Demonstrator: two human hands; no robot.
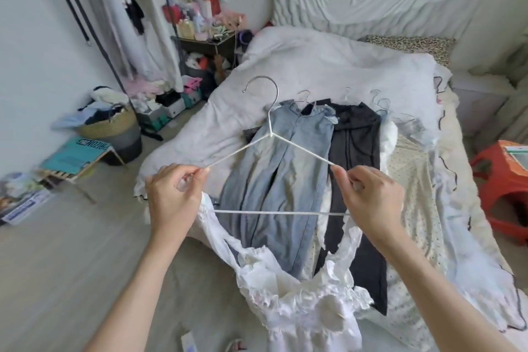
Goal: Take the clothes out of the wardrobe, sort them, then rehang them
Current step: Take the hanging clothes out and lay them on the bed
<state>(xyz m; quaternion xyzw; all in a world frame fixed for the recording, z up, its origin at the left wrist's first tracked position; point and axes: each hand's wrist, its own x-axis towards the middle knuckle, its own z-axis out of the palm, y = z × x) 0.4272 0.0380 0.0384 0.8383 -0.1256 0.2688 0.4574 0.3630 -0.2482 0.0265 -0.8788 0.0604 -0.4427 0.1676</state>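
we see the left hand (171, 197) and right hand (371, 197) pinch the white hanger (270, 134) (fingers clamped on its ends) with a white dress (300, 294) over the bed (314, 66).

A woven basket (110, 125) heaped with fabric stands on the floor at middle left, beside a teal book (75, 154) lying on a small wooden rack (73, 174). A cluttered dark side table (208, 44) sits at upper centre against the wall. A red plastic stool (503, 188) shows at the right edge.
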